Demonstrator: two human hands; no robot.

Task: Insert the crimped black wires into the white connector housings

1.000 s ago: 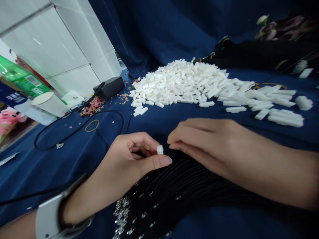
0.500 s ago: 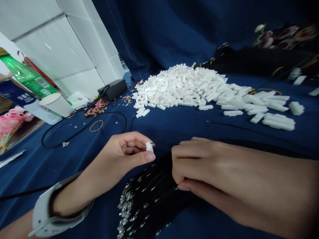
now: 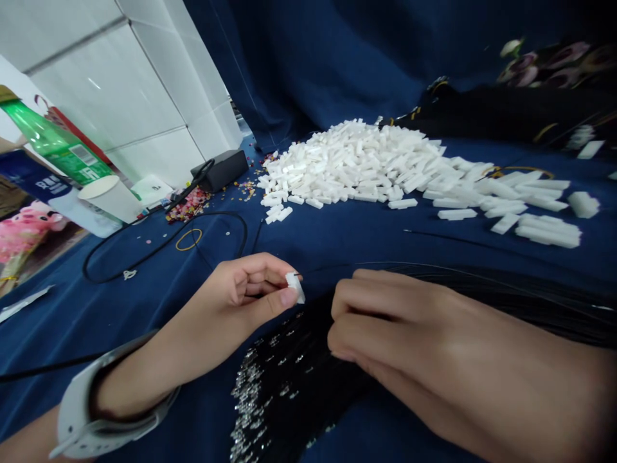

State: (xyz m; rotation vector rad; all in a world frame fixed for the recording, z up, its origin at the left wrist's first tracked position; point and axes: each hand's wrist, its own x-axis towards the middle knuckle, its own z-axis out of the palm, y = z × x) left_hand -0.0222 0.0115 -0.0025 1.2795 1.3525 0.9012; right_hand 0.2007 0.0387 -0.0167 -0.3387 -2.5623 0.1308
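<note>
My left hand [image 3: 245,292] pinches a small white plastic piece [image 3: 294,285] between thumb and fingers, with a thin black wire running out of it to the right. My right hand [image 3: 385,328] is curled, fingers closed over a bundle of thin black wires [image 3: 506,292] that lies across the blue cloth. The wires' metal-tipped ends [image 3: 270,379] fan out below my hands. Behind, a big heap of white plastic pieces [image 3: 357,161] lies on the cloth, with longer white stacks [image 3: 530,218] to its right.
On the left stand a white paper cup [image 3: 108,196], a green bottle [image 3: 53,145] and a black box [image 3: 219,170]. A black cable loop [image 3: 164,244], a yellow rubber band [image 3: 189,239] and coloured bits [image 3: 187,204] lie on the blue cloth [image 3: 337,238]. White tiled wall behind.
My right hand drew back from the white piece and curled shut over the wire bundle. My left hand kept the white piece, shifting slightly left; a black wire now leads from it.
</note>
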